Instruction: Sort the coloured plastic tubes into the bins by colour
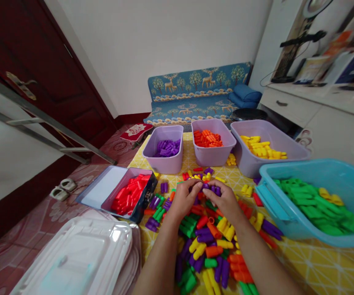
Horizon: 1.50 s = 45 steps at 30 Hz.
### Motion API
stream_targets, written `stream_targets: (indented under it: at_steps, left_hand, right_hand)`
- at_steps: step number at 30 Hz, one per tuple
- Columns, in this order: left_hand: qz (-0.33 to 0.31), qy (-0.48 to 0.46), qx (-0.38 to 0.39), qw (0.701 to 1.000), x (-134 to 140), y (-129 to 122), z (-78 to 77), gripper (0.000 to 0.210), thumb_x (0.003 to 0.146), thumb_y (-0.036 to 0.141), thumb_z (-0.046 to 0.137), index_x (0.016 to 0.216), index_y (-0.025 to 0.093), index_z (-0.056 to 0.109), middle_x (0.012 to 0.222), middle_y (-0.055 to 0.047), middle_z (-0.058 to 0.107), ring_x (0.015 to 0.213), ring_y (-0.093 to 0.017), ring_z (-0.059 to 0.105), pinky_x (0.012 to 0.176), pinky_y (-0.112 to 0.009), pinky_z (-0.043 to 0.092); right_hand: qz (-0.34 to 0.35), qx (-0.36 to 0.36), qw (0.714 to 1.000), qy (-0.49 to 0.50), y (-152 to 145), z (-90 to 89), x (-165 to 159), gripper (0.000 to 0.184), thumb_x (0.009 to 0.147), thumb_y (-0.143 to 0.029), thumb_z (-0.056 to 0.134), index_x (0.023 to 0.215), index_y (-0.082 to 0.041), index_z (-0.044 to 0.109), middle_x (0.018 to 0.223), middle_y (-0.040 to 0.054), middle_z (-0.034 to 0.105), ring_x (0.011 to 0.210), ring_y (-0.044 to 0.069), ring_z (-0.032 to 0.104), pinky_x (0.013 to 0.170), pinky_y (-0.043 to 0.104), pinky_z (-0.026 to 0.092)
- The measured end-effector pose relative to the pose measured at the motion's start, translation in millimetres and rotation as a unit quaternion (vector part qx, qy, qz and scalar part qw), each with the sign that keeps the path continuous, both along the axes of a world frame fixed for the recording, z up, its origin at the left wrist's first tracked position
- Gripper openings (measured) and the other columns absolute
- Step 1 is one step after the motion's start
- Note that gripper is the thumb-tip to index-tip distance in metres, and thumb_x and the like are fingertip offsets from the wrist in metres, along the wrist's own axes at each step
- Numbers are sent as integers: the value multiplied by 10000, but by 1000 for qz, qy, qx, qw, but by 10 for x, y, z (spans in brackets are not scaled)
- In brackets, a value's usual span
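Your forearms (160, 256) reach over mixed plastic tubes (199, 250) heaped on the tabletop (314, 266). Right grip (226, 201): nearly closed on purple tubes (213, 189), over the heap — left grip (183, 198): fingers curled alongside, hold cannot be told.

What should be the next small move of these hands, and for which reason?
Probably carry the purple pieces between the left hand and the right hand to the leftmost lavender bin, because its visible pile is all purple, matching these pieces.
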<state>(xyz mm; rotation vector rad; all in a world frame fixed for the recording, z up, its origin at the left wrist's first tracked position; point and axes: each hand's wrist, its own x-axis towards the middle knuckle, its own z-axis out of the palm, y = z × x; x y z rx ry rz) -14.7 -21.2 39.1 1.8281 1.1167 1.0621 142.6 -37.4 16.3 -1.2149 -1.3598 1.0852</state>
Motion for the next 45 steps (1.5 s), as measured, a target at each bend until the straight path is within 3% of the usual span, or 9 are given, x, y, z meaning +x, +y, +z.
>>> stream_targets:
  at_steps: [8,14,17,23,27,31,36,40,45]
  left_hand:
    - [-15,-28,-56,998,-51,36,-73,260,826,357,605,930,139,701,760,-39,684,671,-147,583,605,-219,431]
    - [-14,72,-35,997,-117,-19,64,203,798,311,614,833,141,719,756,-40,703,699,-157,612,643,-232,447]
    - [41,129,-19,991,-221,-14,201,223,767,343,634,747,138,718,652,-22,674,623,-148,589,576,-225,413]
    - [278,24,24,960,-460,454,617,354,775,373,608,966,89,701,646,-38,672,563,-143,604,539,-220,433]
    - [265,45,114,957,-496,518,763,667,721,304,697,1335,160,480,1092,-106,679,721,-148,657,635,-242,496]
    - [157,177,18,971,-510,82,562,525,752,318,676,1259,234,569,1002,-64,701,666,-150,646,621,-261,499]
    - [91,374,-59,921,-508,-245,195,532,595,292,796,1112,238,683,1031,-95,684,910,-260,655,781,-324,484]
    - [89,289,-39,953,-368,-154,68,470,683,198,711,1150,197,651,998,-91,696,882,-230,638,808,-322,467]
    - [9,66,-44,997,-143,-102,-17,277,883,347,503,967,144,672,825,-41,666,781,-175,583,722,-262,446]
  right_hand:
    - [-17,-20,998,56,3,31,12,294,755,-456,671,887,-202,606,584,-34,571,451,119,504,439,242,400]
    - [-19,-31,996,76,17,35,15,345,795,-500,622,938,-187,594,585,-30,586,463,111,516,462,230,408]
    - [-22,-47,997,61,44,-19,16,375,782,-544,613,862,-178,603,571,-24,582,441,108,501,445,231,389]
    - [-21,-47,998,39,68,-73,26,386,762,-568,618,795,-184,600,568,-22,578,446,122,521,452,244,404]
    - [-40,-49,997,38,71,-96,28,388,754,-566,624,829,-184,621,573,-23,574,472,130,531,461,248,427]
    - [-46,-49,997,36,81,-131,21,411,753,-544,631,937,-177,625,620,-15,595,493,126,541,463,241,437]
    - [-33,-51,998,20,79,-126,11,394,750,-508,636,952,-171,614,665,4,620,494,128,561,463,243,441]
    - [-7,-38,999,-23,60,-103,-9,338,758,-458,631,943,-175,634,711,22,637,522,145,580,506,279,483]
    - [18,36,996,-79,32,-71,-42,448,766,-431,662,1156,-215,616,1050,69,682,950,230,645,842,366,511]
